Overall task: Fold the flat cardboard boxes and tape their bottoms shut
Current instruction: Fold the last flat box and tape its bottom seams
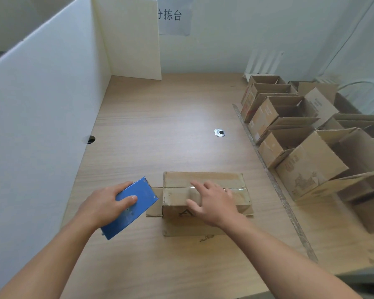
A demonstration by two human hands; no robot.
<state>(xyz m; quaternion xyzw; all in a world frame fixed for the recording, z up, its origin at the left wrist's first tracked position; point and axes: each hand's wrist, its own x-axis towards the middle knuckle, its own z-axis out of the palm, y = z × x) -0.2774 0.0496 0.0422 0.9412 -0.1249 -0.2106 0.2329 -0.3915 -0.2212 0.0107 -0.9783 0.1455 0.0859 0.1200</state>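
Observation:
A folded cardboard box [214, 178] stands bottom-up on the wooden table [160, 126], near the front edge. A strip of clear tape [238, 188] runs along the seam between its bottom flaps. My right hand [212, 201] lies flat on the box bottom, fingers straight and spread, pressing on the taped seam. My left hand [104, 206] grips a blue tape dispenser [132, 210] just left of the box, its toothed edge pointing toward the box. Loose flaps of the box stick out at its left and front sides.
Several folded open-topped cardboard boxes [289, 130] stand in rows at the right side of the table. A white partition [41, 93] walls off the left and back. A metal cable grommet [219, 132] sits in the tabletop.

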